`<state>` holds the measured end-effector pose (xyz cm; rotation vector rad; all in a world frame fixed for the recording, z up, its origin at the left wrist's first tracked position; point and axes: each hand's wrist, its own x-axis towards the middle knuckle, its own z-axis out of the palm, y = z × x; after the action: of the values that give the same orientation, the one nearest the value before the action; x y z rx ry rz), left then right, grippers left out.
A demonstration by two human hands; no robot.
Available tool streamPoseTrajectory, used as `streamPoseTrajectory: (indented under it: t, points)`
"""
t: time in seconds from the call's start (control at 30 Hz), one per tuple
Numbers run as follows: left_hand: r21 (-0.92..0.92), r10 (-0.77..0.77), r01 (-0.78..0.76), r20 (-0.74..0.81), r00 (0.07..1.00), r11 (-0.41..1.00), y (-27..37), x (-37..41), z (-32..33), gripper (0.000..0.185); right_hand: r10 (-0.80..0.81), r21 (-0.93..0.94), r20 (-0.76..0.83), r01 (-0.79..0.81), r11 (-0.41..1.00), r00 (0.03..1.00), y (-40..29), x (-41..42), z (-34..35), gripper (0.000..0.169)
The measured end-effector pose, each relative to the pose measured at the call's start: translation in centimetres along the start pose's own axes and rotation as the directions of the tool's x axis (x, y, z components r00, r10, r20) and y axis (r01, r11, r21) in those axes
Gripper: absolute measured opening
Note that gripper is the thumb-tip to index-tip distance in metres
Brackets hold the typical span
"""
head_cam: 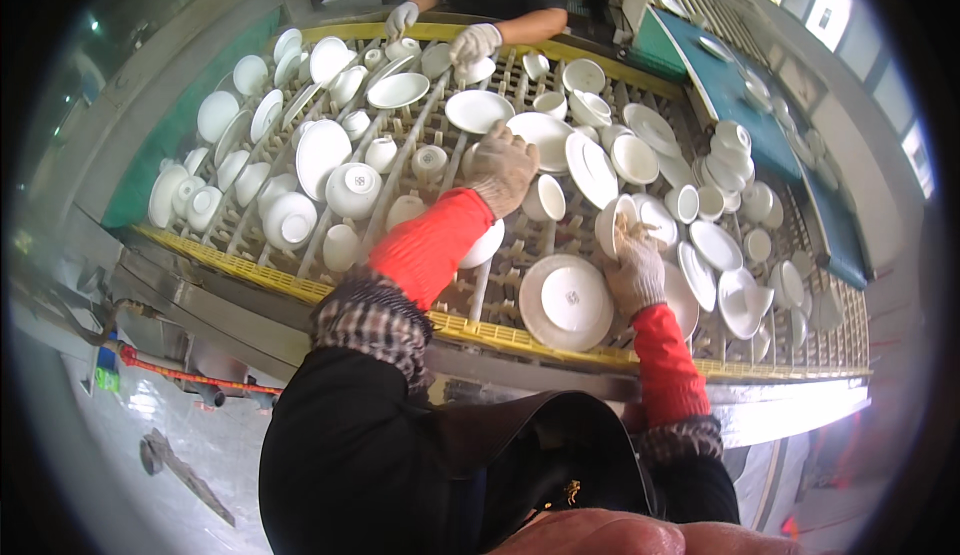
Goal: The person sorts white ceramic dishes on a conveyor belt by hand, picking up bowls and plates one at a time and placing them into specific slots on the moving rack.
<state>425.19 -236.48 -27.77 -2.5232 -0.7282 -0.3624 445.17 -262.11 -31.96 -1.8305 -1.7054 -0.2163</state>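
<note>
My left hand [501,168], in a worn glove and red sleeve, reaches over the middle of the pegged rack conveyor [442,301]. Its fingers are bent at the near edges of a white plate [478,111] and a second white plate [541,137]; whether they grip anything is hidden by the back of the hand. To the right, my gloved right hand [637,273] holds a white bowl [606,226] on its side, fingers over the rim. Left of that hand, a smaller dish [573,298] with a mark sits on a large round plate [531,311].
Across the conveyor, a person's gloved hands [475,43] touch small white dishes. White bowls [354,189] and plates [323,159] stand among the pegs. Stacked cups [731,137] are at the right, beside a blue-green belt [776,142]. A yellow edge [517,336] runs along my side.
</note>
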Motion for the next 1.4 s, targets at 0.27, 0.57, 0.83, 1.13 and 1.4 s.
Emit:
streamPoseTrajectory:
  t: [0.27,0.57,0.83,1.13,1.4]
  points:
    - [-0.057,0.137,-0.131,0.107,0.985,0.99,0.0,3.4,3.7,0.023,-0.037,0.028,-0.028,0.038,0.999,0.999,1.0,-0.7,0.5,0.051]
    - [-0.454,-0.056,-0.106,-0.328,0.943,0.885,-3.6,-5.3,-3.2,0.012,-0.05,0.029,-0.004,0.05,0.998,0.999,0.8,-0.2,0.2,0.06]
    - [-0.692,-0.672,0.517,0.061,0.738,0.504,-12.0,-6.4,-6.7,0.032,-0.06,0.046,-0.055,0.062,0.997,0.997,1.0,0.0,0.6,0.061]
    - [-0.356,-0.775,0.797,0.243,0.583,0.488,-12.6,-4.0,1.6,0.043,-0.039,0.145,-0.005,0.04,0.989,0.999,0.6,0.5,0.2,0.047]
    - [0.186,0.037,-0.052,0.085,0.996,0.981,-0.7,2.1,0.6,0.038,0.044,0.204,0.039,-0.051,0.978,0.998,1.7,-0.3,-0.4,0.046]
